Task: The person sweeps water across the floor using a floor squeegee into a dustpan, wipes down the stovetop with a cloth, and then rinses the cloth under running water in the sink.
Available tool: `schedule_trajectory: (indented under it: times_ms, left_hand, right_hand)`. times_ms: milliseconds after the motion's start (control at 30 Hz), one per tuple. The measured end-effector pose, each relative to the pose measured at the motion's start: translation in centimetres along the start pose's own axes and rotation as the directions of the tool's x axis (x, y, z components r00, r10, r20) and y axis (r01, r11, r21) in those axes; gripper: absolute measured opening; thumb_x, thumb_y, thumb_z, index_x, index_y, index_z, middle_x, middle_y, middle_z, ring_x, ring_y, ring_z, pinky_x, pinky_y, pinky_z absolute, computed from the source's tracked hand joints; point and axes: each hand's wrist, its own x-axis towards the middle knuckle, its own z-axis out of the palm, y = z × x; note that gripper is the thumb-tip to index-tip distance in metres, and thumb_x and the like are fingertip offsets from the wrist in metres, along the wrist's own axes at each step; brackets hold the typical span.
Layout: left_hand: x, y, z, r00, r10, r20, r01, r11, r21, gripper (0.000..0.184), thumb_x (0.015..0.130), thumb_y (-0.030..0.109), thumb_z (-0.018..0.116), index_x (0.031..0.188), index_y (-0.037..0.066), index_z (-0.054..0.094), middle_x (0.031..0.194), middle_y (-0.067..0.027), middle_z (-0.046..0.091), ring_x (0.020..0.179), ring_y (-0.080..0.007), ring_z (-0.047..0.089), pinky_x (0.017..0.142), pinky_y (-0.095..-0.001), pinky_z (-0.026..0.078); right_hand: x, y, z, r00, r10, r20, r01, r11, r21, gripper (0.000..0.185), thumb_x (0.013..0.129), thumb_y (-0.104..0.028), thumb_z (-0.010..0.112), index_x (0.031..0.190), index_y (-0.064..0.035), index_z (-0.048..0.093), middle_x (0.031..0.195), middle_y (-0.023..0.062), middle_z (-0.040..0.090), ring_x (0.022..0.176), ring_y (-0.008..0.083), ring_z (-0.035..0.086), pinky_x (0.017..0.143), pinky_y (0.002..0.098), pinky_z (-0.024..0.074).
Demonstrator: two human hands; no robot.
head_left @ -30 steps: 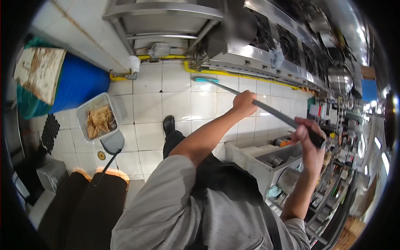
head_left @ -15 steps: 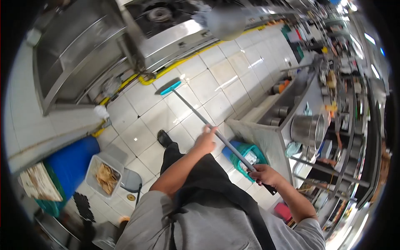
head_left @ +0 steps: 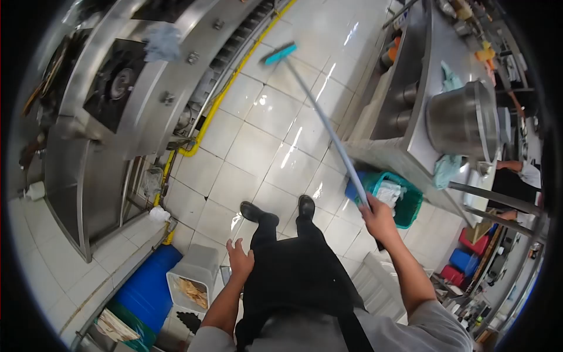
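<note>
My right hand is wrapped round the grey pole of a broom, near the pole's lower end in the view. The pole slants up and to the left across the floor, ending in a turquoise head on the white tiles beside the yellow pipe. My left hand is off the pole, its fingers apart and nothing in them, above the floor near the grey bin. Both my black boots show on the tiles between the hands.
A stove and yellow pipe run along the left. At right stands a steel counter with a large pot, a green bin beneath. A grey bin and blue barrel are lower left. Another person's arm shows right.
My left hand has let go of the pole and moved down and left. The broom head is farther up the floor. The view has turned, and a second boot now shows.
</note>
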Motion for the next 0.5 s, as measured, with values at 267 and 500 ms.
schedule_trajectory:
  times_ms: [267,500]
  left_hand:
    - [5.3,1.1,3.9,0.985,0.168,0.032,-0.171,0.963,0.207,0.061,0.09,0.028,0.073,0.14,0.0,0.052,0.157,-0.0357,0.024,0.141,-0.0495,0.035,0.115,-0.0542,0.031]
    - [8.3,-2.7,3.3,0.995,0.099,0.01,-0.1,0.983,0.156,0.06,0.092,0.031,0.069,0.14,0.001,0.049,0.157,-0.0321,0.025,0.143,-0.049,0.032,0.118,-0.0553,0.026]
  right_hand:
    - [29.9,10.5,25.4,0.966,-0.063,-0.25,0.098,0.987,0.128,0.041,0.1,-0.022,0.057,0.134,0.0017,0.054,0.088,0.0327,0.068,0.084,0.0507,0.068,0.073,0.0554,0.0547]
    - [33.4,16.4,47.9,0.999,-0.032,-0.014,0.034,0.984,0.176,0.053,0.103,-0.02,0.053,0.15,-0.0008,0.038,0.083,0.0291,0.069,0.077,0.049,0.068,0.07,0.0557,0.0535]
